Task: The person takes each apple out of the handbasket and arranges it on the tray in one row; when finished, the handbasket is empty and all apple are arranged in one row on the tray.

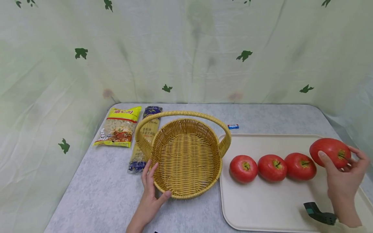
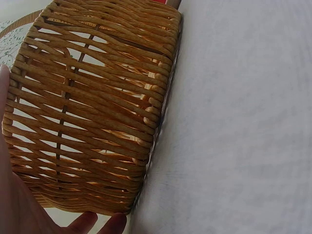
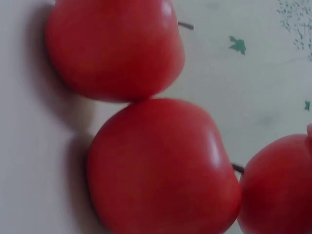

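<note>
A round woven basket with an arched handle stands on the table. My left hand rests against its near left side, thumb at the rim and fingers spread along the outer wall. In the left wrist view, two fingertips lie at the edge of the basket's woven wall. At the right, my right hand grips a red apple, raised over the tray. Three more apples sit in a row on the tray: left, middle and right.
Left of the basket lie a yellow pasta bag and a long spaghetti packet, partly behind the handle. A small blue wrapped piece lies behind the tray. Patterned curtain hangs around the table.
</note>
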Tool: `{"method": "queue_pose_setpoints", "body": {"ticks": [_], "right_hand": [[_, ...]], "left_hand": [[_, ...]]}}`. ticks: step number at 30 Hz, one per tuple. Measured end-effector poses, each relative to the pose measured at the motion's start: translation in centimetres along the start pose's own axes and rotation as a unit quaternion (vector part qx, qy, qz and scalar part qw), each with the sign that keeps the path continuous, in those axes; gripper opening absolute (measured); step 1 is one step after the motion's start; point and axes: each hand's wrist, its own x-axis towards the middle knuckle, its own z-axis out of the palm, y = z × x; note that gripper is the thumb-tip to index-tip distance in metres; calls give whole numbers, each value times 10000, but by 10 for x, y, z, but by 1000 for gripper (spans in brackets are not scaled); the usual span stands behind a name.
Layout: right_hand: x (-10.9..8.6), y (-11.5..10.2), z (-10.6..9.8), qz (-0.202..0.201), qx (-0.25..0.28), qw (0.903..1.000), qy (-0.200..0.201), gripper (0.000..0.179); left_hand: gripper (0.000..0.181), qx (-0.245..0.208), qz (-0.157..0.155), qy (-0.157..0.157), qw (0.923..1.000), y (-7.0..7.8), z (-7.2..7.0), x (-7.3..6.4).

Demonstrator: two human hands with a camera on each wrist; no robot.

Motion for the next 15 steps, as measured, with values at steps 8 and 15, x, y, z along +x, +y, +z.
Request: {"method": "queue_pose_setpoints", "body": {"ticks": [8,15], "right_hand": [[15,29,-5,320,-63,9995,33,66],[18,36,-9,682,-259,9973,19,68]], "left_hand": [[92,38,49,-43,10000,-4,0,0],[93,-26,52,17,10000,-3,0,0]]}}
